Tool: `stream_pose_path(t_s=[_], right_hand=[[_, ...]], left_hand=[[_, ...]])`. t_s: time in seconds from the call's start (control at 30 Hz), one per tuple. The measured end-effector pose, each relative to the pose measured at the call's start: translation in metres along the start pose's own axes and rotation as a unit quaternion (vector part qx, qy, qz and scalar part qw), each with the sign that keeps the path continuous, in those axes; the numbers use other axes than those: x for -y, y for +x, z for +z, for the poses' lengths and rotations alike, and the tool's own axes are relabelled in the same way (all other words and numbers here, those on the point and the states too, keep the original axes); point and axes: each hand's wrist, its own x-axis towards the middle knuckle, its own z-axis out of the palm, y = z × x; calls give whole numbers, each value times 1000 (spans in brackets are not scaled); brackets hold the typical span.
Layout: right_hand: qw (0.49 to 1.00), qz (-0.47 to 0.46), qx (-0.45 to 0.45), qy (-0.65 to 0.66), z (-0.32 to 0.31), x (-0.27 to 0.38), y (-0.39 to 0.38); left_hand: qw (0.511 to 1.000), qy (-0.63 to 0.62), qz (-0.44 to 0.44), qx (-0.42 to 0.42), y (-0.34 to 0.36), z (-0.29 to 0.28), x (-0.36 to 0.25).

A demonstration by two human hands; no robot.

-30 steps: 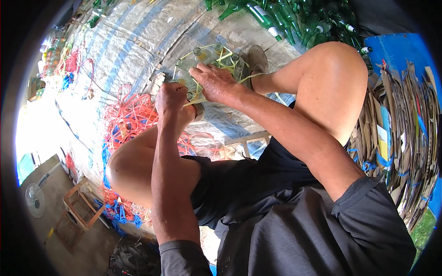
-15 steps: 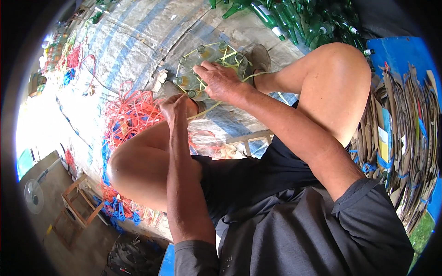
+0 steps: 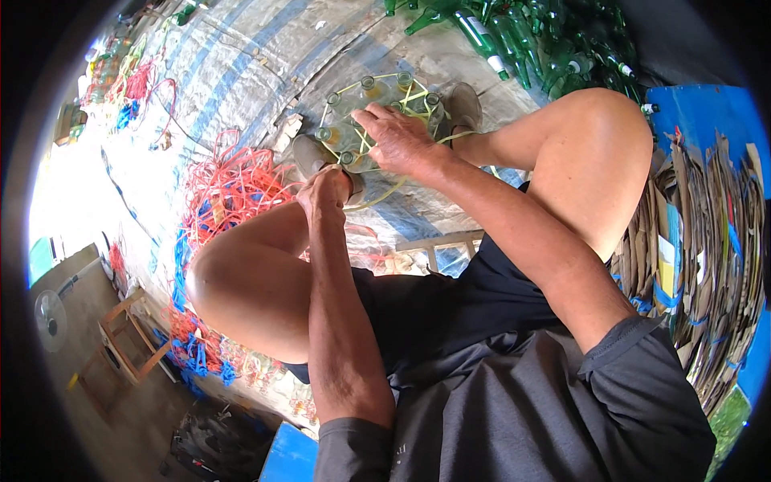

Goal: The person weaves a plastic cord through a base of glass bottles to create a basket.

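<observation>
Several clear bottles (image 3: pixel 369 91), partly behind right hand (image 3: pixel 401 143)

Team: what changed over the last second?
Left hand moved back toward the body, relative to the clear bottles; the pale yellow strap runs toward its wrist, but its grip is hidden. No visible release. The whole view shifted too. Unchanged: right hand over the bottles, green bottle pile, red strap tangle.
</observation>
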Motion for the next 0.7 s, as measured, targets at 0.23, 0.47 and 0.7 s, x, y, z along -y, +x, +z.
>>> stream_pose_path(t_s=[0.23, 0.47, 0.7], right_hand=[[999, -5, 32, -12, -2, 6, 6], [984, -104, -19, -140, -9, 14, 18], [974, -137, 131, -125, 11, 8, 57]], left_hand=[[999, -4, -33, 32, 34, -8, 17], [999, 29, -42, 16, 35, 0, 13], [996, 5, -73, 53, 41, 2, 9]])
